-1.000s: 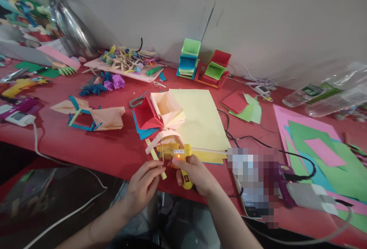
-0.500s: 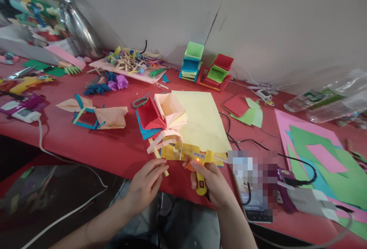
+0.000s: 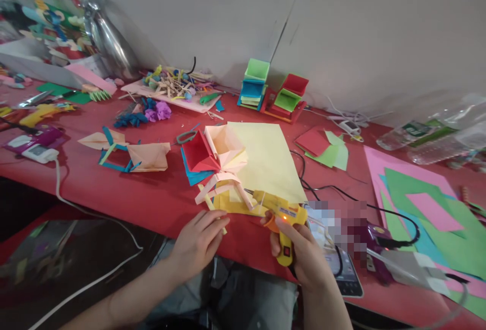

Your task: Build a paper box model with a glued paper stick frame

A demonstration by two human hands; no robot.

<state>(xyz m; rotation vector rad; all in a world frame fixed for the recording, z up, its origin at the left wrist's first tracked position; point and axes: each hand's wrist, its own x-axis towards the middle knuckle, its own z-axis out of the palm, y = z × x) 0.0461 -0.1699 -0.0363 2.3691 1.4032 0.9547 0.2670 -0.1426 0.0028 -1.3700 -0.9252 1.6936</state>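
Observation:
My right hand (image 3: 299, 246) is wrapped round the handle of a yellow hot glue gun (image 3: 275, 203), its small light glowing and its nozzle pointing left. In my left hand (image 3: 199, 236), the fingers are closed on a narrow pale yellow paper strip (image 3: 208, 199) at the table's front edge. Just beyond are folded pale pink paper strips (image 3: 220, 186). They lie against a cluster of folded paper boxes, one red (image 3: 197, 151) and one peach (image 3: 225, 142), with blue paper (image 3: 195, 174) under the red one. A large pale yellow sheet (image 3: 271, 155) lies partly beneath the cluster.
Left of the cluster lies a peach and blue paper piece (image 3: 150, 157). Stacked paper boxes (image 3: 253, 87) stand by the wall. A phone (image 3: 347, 274), a black cable (image 3: 302, 165) and coloured sheets (image 3: 421, 193) are at right. A metal jug (image 3: 112, 41) stands back left.
The glue gun in my right hand has moved right and slightly down, away from the pink strips. My left hand has shifted slightly right, still holding the yellow strip.

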